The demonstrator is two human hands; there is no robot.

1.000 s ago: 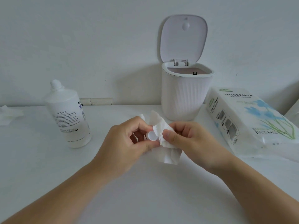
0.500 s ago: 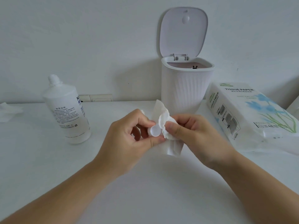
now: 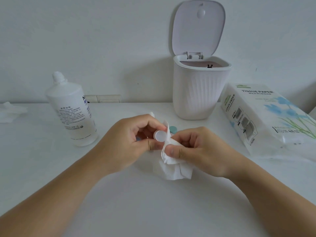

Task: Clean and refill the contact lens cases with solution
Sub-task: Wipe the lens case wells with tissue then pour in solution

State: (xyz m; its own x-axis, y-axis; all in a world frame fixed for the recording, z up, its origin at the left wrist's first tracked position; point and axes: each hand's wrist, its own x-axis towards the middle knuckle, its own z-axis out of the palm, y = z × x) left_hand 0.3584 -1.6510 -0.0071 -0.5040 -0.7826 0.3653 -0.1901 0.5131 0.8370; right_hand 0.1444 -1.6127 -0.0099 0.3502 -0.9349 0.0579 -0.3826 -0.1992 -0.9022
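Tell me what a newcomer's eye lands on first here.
First, the two hands at the centre: the left hand pinches a small white cap while the right hand holds a crumpled tissue against it. Next, the white bin behind them, its lid up. A solution bottle stands at left, and a tissue paper pack lies at right.

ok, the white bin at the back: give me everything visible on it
The bin is a small white desktop one, plastic by the look, with vertical ribs down its tapered body. Its hinged lid stands fully open and upright against the wall, a small round bump near its top. A pinkish inner surface shows inside the rim, with a small dark mark on it. It stands upright on the white table, close beside the tissue paper pack. Neither hand touches it.
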